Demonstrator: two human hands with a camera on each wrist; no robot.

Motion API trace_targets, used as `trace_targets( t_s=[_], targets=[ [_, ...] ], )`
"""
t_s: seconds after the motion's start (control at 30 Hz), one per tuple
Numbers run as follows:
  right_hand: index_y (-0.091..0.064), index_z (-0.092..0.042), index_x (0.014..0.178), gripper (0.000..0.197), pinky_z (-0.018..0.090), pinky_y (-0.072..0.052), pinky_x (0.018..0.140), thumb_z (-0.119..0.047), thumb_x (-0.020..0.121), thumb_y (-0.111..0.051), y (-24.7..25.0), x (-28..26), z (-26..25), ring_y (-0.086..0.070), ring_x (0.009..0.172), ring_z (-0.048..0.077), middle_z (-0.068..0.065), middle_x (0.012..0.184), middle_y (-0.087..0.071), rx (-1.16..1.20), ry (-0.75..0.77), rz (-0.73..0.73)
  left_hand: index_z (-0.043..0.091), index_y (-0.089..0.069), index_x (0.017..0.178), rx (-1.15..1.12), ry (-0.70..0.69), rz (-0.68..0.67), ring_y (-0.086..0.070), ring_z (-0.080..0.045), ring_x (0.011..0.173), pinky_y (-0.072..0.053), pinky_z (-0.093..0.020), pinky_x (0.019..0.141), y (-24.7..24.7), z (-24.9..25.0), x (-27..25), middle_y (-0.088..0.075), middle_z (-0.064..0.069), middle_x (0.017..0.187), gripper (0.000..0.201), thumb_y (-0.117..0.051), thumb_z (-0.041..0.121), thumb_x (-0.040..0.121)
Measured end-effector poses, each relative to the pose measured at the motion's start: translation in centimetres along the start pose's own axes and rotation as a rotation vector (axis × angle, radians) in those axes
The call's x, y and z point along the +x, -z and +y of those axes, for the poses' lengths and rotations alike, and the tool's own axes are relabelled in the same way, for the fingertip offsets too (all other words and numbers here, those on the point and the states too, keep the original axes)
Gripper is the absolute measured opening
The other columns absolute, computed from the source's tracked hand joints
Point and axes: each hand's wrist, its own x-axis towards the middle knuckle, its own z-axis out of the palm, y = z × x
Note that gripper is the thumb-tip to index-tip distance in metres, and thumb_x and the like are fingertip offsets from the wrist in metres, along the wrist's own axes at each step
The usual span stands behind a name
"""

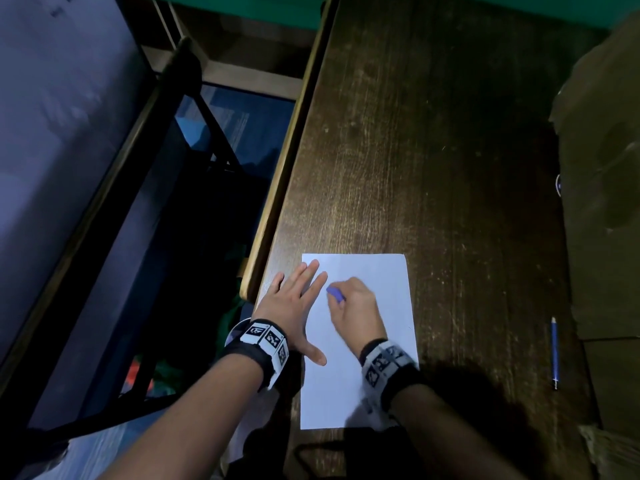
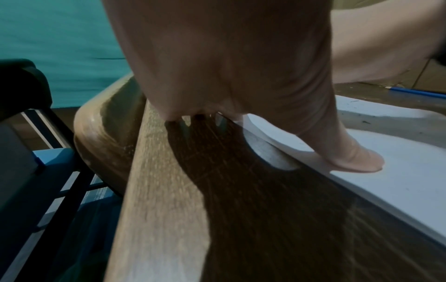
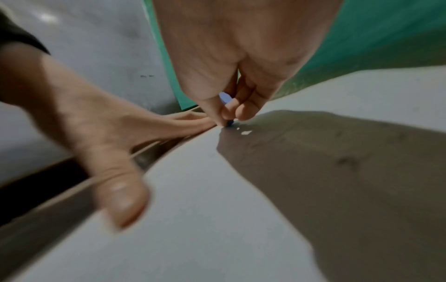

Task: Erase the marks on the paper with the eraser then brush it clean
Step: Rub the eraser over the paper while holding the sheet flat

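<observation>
Right hand (image 1: 356, 308) is down on the sheet of paper (image 1: 381, 271), fingers curled tight around a small blue eraser (image 1: 336, 294), its tip pressed to the page just left of the frame's centre in the head view. From the right wrist view the pinch is clear: thumb and fingertips (image 3: 243, 112) close on the eraser, and a few pale crumbs lie right beside the contact point. Left hand (image 1: 294, 303) lies flat with fingers straight and spread, holding nothing, pinning the paper's left edge; its thumb (image 2: 357, 162) presses on the sheet while the palm sits half over the dark wooden desk (image 1: 433, 150). The paper lies in the lower middle of the frame, close to the desk's left edge. A blue pencil (image 1: 554, 351) rests well apart at the lower right.

No marks can be made out under the hand, so how much is left to rub is hard to call. The risks from here: that grip sits low on a small eraser, so a hard stroke could crease or tear the sheet. The left hand pins only one side, so the far edge could buckle. Crumbs await brushing, and a careless sweep could smear them.
</observation>
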Motion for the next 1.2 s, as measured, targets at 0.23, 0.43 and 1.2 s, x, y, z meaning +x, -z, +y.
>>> trace_targets(
  t_s=[0.23,0.43,1.2],
  targets=[
    [-0.064,-0.018,0.082,0.014,0.033,-0.049,0.073,-0.02,0.093,-0.056,0.8,-0.8,-0.6,-0.056,0.073,0.018,0.0,0.083,-0.054,-0.041,0.129,-0.224,0.024,0.026,0.157,0.003,0.001,0.0,0.035,-0.018,0.148,0.013,-0.049,0.124,0.0,0.0,0.0,0.042,0.002,0.159,0.156,-0.067,0.092,0.051],
    [-0.064,-0.023,0.089,0.012,0.037,-0.052,0.072,-0.027,0.092,-0.053,-1.6,-3.3,-1.1,-0.057,0.073,0.016,-0.004,0.086,-0.05,0.012,0.064,-0.163,0.023,0.028,0.156,0.008,0.009,0.019,0.034,-0.019,0.149,0.013,-0.048,0.124,-0.3,0.0,0.0,0.045,0.002,0.156,0.15,-0.068,0.086,0.058],
    [-0.066,-0.019,0.089,0.017,0.041,-0.051,0.075,-0.025,0.092,-0.05,-0.5,-3.2,-1.0,-0.056,0.076,0.017,-0.002,0.086,-0.052,-0.001,0.173,-0.32,0.024,0.03,0.155,0.012,0.009,0.025,0.034,-0.019,0.149,0.012,-0.047,0.124,-0.2,0.1,0.0,0.047,0.002,0.154,0.147,-0.068,0.083,0.062]
  ],
)
